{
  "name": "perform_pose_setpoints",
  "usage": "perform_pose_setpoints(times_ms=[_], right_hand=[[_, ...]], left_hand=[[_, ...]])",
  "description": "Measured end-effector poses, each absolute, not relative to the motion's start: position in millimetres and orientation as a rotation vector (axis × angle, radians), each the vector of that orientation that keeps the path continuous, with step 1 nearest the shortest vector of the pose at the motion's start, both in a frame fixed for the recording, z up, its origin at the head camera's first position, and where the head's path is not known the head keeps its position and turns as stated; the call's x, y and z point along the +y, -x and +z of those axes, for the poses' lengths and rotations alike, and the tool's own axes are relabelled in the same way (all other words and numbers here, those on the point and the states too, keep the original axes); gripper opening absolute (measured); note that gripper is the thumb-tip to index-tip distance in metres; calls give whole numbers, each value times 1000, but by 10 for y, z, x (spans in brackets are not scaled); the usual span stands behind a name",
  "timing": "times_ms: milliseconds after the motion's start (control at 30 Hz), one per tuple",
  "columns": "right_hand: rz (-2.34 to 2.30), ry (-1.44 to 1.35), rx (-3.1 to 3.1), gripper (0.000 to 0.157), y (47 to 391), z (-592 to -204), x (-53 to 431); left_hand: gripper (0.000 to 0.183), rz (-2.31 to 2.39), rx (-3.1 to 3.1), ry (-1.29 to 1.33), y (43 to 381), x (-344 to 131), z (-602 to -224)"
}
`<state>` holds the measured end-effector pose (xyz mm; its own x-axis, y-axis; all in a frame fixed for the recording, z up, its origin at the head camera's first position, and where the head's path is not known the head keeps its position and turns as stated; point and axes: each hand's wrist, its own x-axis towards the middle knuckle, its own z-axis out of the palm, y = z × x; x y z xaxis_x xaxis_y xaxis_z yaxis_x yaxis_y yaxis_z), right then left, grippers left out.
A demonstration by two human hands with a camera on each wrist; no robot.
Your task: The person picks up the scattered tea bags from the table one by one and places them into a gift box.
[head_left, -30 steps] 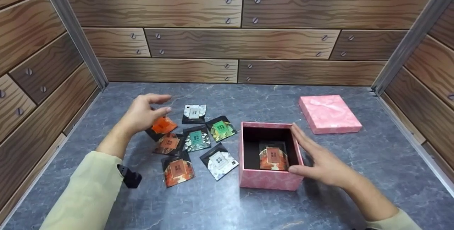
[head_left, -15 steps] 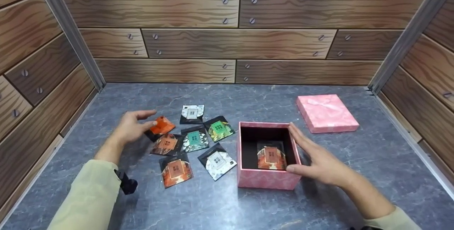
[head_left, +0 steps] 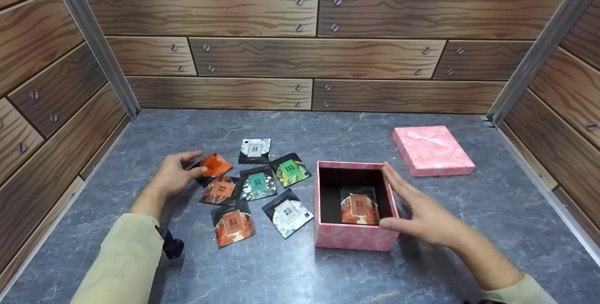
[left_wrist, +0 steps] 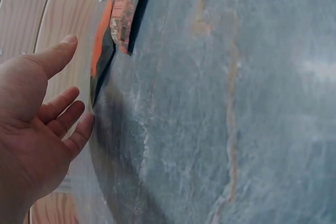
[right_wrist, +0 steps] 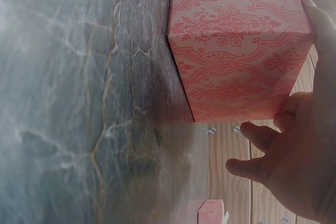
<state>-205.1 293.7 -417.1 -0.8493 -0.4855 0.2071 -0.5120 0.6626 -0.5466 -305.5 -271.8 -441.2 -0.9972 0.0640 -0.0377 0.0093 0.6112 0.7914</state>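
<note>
**Left hand (head_left: 172, 175) at orange packet (head_left: 216, 165), right hand (head_left: 424, 215) on pink box (head_left: 351, 238)**

Orange packet on the surface (head_left: 272, 276), left side of a loose scatter. Left fingers parted from thumb at its edge; contact: cannot tell. No grip seen. Six other packets (head_left: 258, 182) spread out, designs showing, presumably to keep each reachable. Box stands open-topped, red-patterned packet (head_left: 359, 208) inside. Right fingers straight along its right wall, thumb at near rim, not clenched; probably steadying it. Pink lid (head_left: 434, 151) lies apart, leaving the opening free.
</note>
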Motion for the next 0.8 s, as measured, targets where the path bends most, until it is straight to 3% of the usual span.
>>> perform_pose_setpoints(times_ms=[800], right_hand=[[957,-855,-2826,105,2052,-4172,2942]], left_hand=[[63,1118,2866,-26,3108,-2647,-4548]])
